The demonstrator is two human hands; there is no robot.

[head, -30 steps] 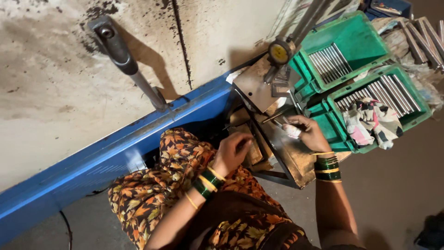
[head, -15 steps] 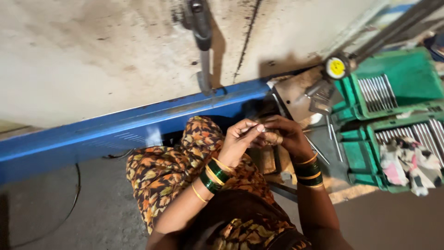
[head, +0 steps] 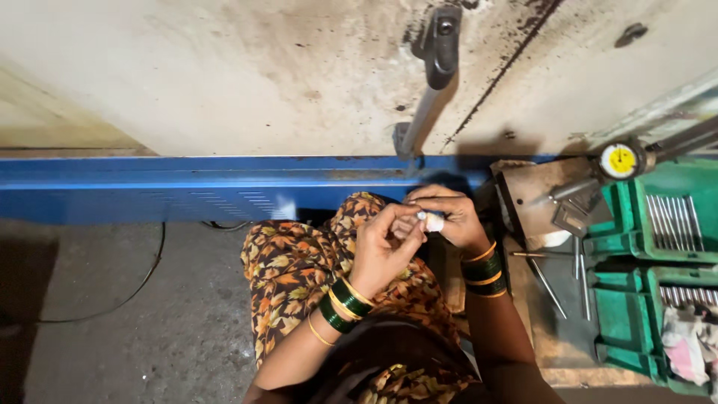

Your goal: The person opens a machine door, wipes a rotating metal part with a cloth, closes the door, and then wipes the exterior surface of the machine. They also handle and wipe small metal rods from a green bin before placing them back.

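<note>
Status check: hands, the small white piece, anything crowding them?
Left hand and right hand together over the lap, fingers pinching a small white piece. Loose metal rods and green trays sit to the right, apart from the hands.

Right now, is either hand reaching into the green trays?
No, both the left hand and right hand meet over the lap, well away from the green trays.

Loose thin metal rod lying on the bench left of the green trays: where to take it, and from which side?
Take the thin metal rod near its middle, coming from above with a fingertip pinch across its width. It lies flat and slanted on the wooden bench, so no end stands up to catch. A second rod lies close beside it; grip the lower half, where the gap looks wider.
</note>
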